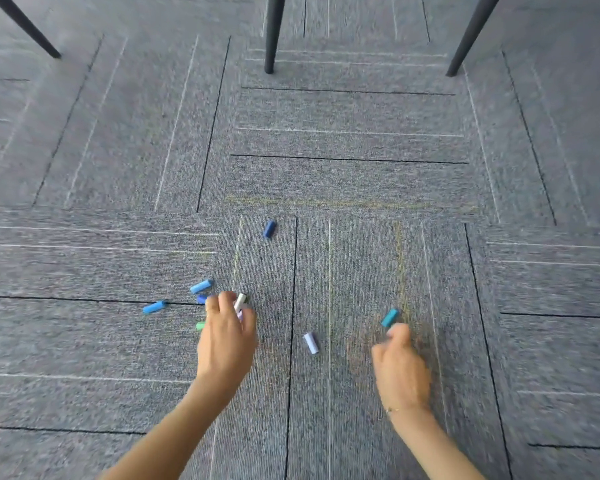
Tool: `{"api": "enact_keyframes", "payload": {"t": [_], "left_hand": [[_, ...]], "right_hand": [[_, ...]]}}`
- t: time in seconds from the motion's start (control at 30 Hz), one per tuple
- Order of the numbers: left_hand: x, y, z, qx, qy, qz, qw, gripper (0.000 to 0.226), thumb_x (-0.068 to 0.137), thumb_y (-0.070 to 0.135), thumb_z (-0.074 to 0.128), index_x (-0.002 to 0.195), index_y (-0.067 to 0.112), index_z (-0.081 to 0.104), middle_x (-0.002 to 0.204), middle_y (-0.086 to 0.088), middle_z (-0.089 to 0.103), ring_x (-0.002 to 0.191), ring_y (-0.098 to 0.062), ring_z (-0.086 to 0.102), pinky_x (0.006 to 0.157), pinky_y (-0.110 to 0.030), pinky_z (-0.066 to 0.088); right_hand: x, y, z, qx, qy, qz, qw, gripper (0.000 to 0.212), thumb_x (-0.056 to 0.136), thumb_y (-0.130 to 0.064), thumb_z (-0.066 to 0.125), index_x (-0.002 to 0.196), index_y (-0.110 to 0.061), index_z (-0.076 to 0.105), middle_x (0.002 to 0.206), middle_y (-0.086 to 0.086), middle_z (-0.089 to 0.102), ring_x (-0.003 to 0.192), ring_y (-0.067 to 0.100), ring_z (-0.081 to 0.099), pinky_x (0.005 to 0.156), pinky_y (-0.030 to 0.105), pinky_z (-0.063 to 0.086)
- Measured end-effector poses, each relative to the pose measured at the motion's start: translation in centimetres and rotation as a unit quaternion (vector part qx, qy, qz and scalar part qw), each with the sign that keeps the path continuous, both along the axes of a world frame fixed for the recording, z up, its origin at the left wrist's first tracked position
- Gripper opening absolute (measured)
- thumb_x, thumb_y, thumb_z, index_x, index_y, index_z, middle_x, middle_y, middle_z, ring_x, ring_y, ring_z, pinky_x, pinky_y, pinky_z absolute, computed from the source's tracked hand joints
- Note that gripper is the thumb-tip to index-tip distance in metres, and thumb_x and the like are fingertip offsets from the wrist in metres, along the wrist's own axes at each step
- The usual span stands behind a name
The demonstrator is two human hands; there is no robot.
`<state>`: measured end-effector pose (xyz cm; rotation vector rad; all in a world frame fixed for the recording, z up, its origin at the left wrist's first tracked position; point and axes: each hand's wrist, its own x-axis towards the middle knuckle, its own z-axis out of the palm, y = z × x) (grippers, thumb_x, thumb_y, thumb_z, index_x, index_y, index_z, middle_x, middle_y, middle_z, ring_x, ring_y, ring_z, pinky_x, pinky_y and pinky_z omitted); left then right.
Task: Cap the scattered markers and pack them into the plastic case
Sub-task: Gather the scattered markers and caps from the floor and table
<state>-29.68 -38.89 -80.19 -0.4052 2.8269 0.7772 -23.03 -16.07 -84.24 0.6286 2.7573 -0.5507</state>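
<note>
Several marker caps lie scattered on the grey carpet. My left hand [227, 336] grips a white marker [239, 302] whose end sticks out above my fingers. My right hand [400, 363] pinches a teal cap [390, 317] at its lower end. A lilac cap [311, 342] lies between my hands. Two light blue caps [201, 286] [155, 307] rest left of my left hand, a dark blue piece [201, 299] and a green piece [200, 326] peek out beside it, and a dark blue cap [269, 229] lies farther away. No plastic case is in view.
Three black furniture legs [272, 34] [25, 26] [471, 36] stand at the far edge of the carpet tiles [343, 181]. The picture is blurred by motion.
</note>
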Motion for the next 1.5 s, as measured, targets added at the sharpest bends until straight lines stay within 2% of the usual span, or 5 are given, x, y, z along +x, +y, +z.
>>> {"api": "enact_keyframes", "payload": {"t": [0.23, 0.6, 0.87, 1.2, 1.5], "left_hand": [[-2.1, -2.5, -3.6, -0.282, -0.143, -0.255, 0.914, 0.046, 0.095, 0.036, 0.029, 0.134, 0.013, 0.040, 0.135, -0.010, 0.040, 0.104, -0.020, 0.060, 0.057, -0.024, 0.053], [-3.0, -0.9, -2.1, -0.247, -0.125, -0.240, 0.930, 0.035, 0.099, 0.008, 0.038, 0.133, 0.006, 0.031, 0.118, -0.010, 0.057, 0.059, -0.015, 0.055, 0.047, -0.022, 0.048], [-3.8, -6.7, -0.7, -0.051, -0.051, -0.008, 0.997, 0.040, 0.101, 0.035, 0.032, 0.082, 0.006, 0.051, 0.070, -0.006, 0.056, 0.055, -0.022, 0.051, 0.050, -0.034, 0.042], [-2.9, -14.2, -2.2, -0.149, -0.032, -0.009, 0.988, 0.015, 0.100, 0.012, 0.031, 0.106, 0.011, 0.045, 0.103, -0.011, 0.047, 0.075, -0.024, 0.051, 0.057, -0.036, 0.048], [-2.7, -13.9, -3.2, -0.234, -0.177, -0.200, 0.935, 0.048, 0.100, 0.039, 0.025, 0.138, 0.010, 0.026, 0.134, -0.014, 0.038, 0.091, -0.018, 0.063, 0.071, -0.023, 0.056]], "right_hand": [[-5.3, 1.2, 0.2, 0.031, 0.006, -0.023, 0.999, 0.034, 0.100, -0.039, 0.031, 0.108, -0.006, 0.034, 0.058, -0.004, 0.048, 0.037, 0.007, 0.036, 0.033, 0.017, 0.020], [-3.5, 0.4, 0.5, 0.112, -0.036, 0.178, 0.977, 0.015, 0.096, -0.002, 0.046, 0.111, -0.001, 0.044, 0.103, 0.016, 0.060, 0.039, 0.000, 0.029, 0.029, 0.019, 0.020], [-4.2, -7.9, -0.2, 0.058, 0.166, 0.187, 0.967, 0.019, 0.080, -0.022, 0.058, 0.085, -0.011, 0.043, 0.039, -0.002, 0.031, 0.024, 0.007, 0.008, 0.018, 0.030, 0.009], [-2.7, -8.7, -2.6, 0.104, 0.189, 0.327, 0.920, 0.044, 0.070, -0.027, 0.072, 0.100, -0.005, 0.048, 0.086, 0.018, 0.064, 0.042, 0.019, 0.059, 0.023, 0.021, 0.040], [-4.3, -9.0, -2.8, 0.028, 0.162, 0.449, 0.878, 0.064, 0.048, -0.006, 0.090, 0.092, -0.013, 0.044, 0.078, 0.005, 0.058, 0.035, 0.007, 0.047, 0.034, 0.007, 0.041]]}}
